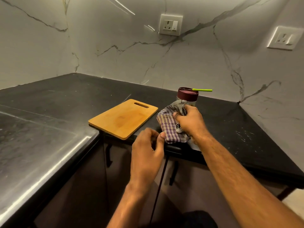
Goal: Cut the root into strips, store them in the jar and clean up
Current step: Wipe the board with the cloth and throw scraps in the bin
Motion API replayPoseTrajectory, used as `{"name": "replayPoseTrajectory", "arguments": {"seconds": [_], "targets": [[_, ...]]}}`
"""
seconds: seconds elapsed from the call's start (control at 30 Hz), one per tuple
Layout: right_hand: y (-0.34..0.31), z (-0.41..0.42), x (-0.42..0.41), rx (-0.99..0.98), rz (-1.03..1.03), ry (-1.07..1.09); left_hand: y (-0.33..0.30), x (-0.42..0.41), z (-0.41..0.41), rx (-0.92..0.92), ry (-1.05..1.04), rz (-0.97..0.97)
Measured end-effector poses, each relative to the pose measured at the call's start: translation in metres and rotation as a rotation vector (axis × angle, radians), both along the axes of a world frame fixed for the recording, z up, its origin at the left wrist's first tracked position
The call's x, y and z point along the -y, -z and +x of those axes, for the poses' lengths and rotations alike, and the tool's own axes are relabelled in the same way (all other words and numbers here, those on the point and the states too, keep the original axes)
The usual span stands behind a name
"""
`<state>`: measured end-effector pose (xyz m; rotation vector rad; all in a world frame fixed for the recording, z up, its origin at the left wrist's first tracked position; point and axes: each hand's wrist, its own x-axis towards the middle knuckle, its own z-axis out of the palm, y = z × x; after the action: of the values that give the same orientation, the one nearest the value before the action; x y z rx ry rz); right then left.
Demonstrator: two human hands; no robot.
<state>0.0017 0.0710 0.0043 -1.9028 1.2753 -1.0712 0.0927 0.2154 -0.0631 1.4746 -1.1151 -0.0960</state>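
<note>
The jar [187, 96] stands capped near the back of the black counter [246, 129], a green-handled tool [202, 90] lying across its dark red lid [187, 93]. Just in front of it the right hand [190, 122] clamps a bunched checked cloth [171, 127]; the left hand [148, 145] pinches the cloth's near corner. A careless swipe of the cloth could likely knock the tool off or tip the jar, since they sit so close together. The wooden cutting board [123, 118] lies bare beside the cloth, one corner overhanging the counter edge, so a nudge might drop it. Behind, a marble-veined wall [115, 55] carries two sockets [170, 25].
</note>
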Motion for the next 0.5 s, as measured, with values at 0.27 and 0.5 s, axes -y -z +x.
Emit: {"name": "replayPoseTrajectory", "arguments": {"seconds": [0.27, 0.5], "targets": [[0.005, 0.001, -0.001, 0.46, 0.383, -0.25, -0.001, 0.035, 0.011, 0.207, 0.022, 0.094], [0.026, 0.028, 0.01, -0.143, 0.018, -0.222, -0.009, 0.063, 0.036, 0.611, -0.03, 0.484]]}}
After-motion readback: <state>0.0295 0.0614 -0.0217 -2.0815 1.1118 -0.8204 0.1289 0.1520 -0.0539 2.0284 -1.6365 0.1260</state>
